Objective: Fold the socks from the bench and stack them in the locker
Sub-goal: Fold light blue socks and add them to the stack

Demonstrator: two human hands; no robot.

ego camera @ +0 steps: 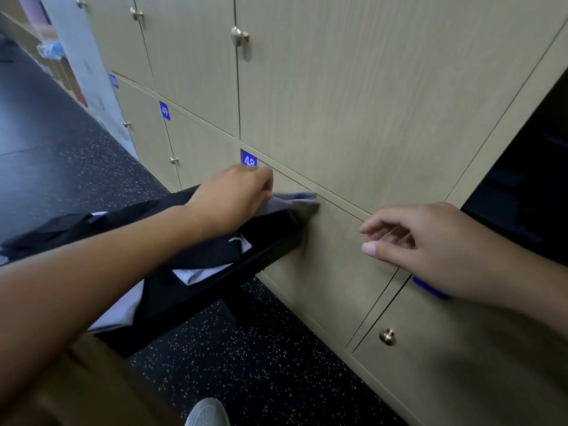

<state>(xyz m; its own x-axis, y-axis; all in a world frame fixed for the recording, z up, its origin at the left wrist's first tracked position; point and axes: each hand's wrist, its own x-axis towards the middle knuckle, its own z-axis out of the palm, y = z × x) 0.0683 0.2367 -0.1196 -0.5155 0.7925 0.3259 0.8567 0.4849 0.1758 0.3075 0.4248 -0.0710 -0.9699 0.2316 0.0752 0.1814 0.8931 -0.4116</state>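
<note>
A person's left hand (236, 195) reaches across a black bench (270, 241), its fingers curled around one end of a grey sock (295, 202) held at the bench's far end, just beside the tan locker doors (353, 118). The right hand (424, 244) hovers in the air in front of a lower locker door, fingers relaxed and slightly bent, holding nothing. More dark and pale clothing (215, 259) lies piled on the bench. A blue number plate (249, 159) (reading 48) sits just above the left hand. The floor (261, 364) is dark and speckled.
</note>
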